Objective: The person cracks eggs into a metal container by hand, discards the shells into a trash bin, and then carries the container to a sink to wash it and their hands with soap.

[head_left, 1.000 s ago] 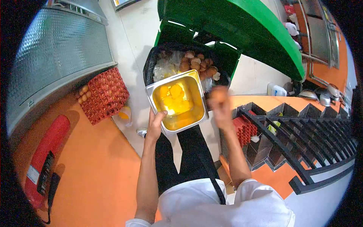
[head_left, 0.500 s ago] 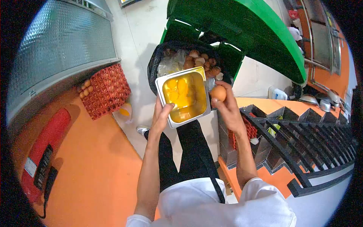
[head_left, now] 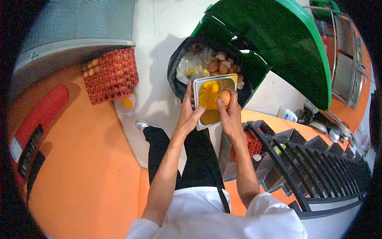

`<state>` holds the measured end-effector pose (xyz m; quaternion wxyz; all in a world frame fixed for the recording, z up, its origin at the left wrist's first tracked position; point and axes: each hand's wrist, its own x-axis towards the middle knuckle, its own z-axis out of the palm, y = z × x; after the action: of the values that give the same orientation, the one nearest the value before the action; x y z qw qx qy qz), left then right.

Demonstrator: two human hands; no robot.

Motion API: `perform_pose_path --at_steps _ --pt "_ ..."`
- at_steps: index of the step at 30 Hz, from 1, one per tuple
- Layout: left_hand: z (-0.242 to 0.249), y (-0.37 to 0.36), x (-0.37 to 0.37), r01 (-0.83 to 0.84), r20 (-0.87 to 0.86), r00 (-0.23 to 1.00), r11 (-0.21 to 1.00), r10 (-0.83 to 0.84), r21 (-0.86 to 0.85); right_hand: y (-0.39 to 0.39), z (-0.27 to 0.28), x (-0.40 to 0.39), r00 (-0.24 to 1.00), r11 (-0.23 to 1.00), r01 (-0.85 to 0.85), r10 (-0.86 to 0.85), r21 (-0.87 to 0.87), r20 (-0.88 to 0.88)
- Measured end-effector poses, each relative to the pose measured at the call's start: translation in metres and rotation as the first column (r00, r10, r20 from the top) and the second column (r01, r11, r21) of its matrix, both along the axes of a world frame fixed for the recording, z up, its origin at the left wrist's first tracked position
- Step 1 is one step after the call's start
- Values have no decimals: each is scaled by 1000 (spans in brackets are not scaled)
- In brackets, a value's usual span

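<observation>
My left hand grips the near left side of a rectangular metal pan, its thumb hooked over the rim. Several yellow yolks in clear liquid lie inside. A brown egg is pinched in the fingers of my right hand, over the pan's right side. Just beyond the pan stands a bin lined with a black bag, holding broken eggshells and crumpled clear plastic.
The bin's green lid stands open to the right. On the orange counter at left are a red egg tray, whole brown eggs and a red cylindrical object. Black railings run along the right.
The egg in my right hand has moved from beside the pan's right rim to over the pan. My view has shifted, and the pan appears farther right and more upright.
</observation>
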<state>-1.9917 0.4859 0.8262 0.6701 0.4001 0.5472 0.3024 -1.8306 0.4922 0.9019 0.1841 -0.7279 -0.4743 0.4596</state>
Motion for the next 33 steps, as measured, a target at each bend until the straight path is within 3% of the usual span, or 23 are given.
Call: perform_pose_path --at_steps 3,5,7,8,9,12,14,16,17,18,20,22,24,26,28,31,33 --pt "7 -2 -1 -36 12 999 999 36 -21 4 11 -8 997 993 74 -74 -90 11" --pt "9 -3 -2 -60 36 997 996 63 -64 0 12 -8 993 997 74 -75 21 92" --pt "0 -8 -1 -59 -34 998 998 59 8 2 27 -11 990 998 62 -65 32 127" --pt "-5 -11 -2 -65 -32 997 998 66 7 4 38 -12 985 997 56 -63 45 164" --pt "-7 -12 -2 -74 -20 997 997 75 17 10 56 -16 981 995 87 -76 -54 176" --pt "-16 -13 -6 -89 16 996 995 89 46 13 87 -25 969 989 137 -124 -50 212" --pt "-18 -15 -7 -94 40 995 993 92 68 15 91 -26 966 980 180 -158 -90 205" --pt "-14 -15 -10 -99 22 995 995 99 -3 7 72 -17 968 952 248 -236 -178 86" --pt "-13 -14 -12 -103 17 995 995 103 6 4 60 -9 948 939 303 -315 -161 -51" --pt "-13 -14 -13 -118 46 992 993 117 10 5 53 -1 954 950 294 -298 -108 -20" --pt "-22 -16 -16 -162 110 982 984 154 71 18 30 28 980 982 189 -189 -9 -59" --pt "-41 -32 -12 -194 171 965 979 201 -55 21 -36 73 999 995 6 -11 101 53" --pt "-21 -28 -16 -231 165 960 973 225 18 23 -88 115 951 960 -273 259 67 167" --pt "-16 -30 -26 -143 -5 990 984 144 105 76 -46 73 880 899 -421 371 124 297" --pt "-20 -38 -29 -177 56 984 979 172 100 118 -11 22 841 909 -404 326 102 432" --pt "-26 -48 -31 -223 43 975 968 219 113 166 16 -111 758 752 -622 509 218 407" --pt "-22 -52 -40 -233 135 964 973 230 7 176 -7 -202 652 607 -758 697 239 298"
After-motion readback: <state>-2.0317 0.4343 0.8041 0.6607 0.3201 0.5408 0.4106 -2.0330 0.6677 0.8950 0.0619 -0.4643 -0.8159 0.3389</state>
